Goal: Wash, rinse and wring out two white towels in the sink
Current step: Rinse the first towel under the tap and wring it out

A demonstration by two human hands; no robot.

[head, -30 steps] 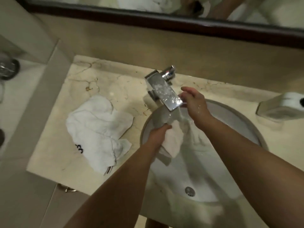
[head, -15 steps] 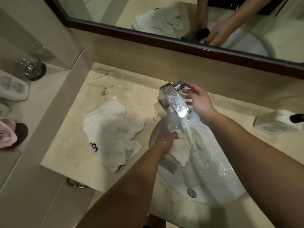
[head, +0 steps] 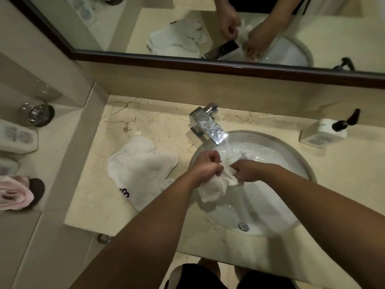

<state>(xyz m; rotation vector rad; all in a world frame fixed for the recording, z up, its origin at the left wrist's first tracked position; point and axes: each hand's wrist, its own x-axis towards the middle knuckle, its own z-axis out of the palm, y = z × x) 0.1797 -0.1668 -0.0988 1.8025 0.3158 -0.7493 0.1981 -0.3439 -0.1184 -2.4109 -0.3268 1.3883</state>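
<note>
Well left of the fingers, a pink cloth [head: 14,191] lay on the side ledge, with a glass [head: 37,114] standing farther back. Nearer, still left of the fingers, the second white towel [head: 141,170] lay crumpled on the marble counter [head: 145,122], its dark printed mark at the near edge, apart from both hands. The left hand [head: 205,167] had its fingers curled tight, gripping the wet white towel [head: 216,184] over the sink [head: 300,161]; a fold of it hung down below the knuckles. Just beyond the fingers, the chrome faucet [head: 208,125] ran water into the basin. The right hand [head: 245,171] pinched the same towel's other end, fingers bunched together, nearly touching the left. Below them sat the drain [head: 243,226]. Far right of the fingers stood a soap dispenser [head: 323,132].
</note>
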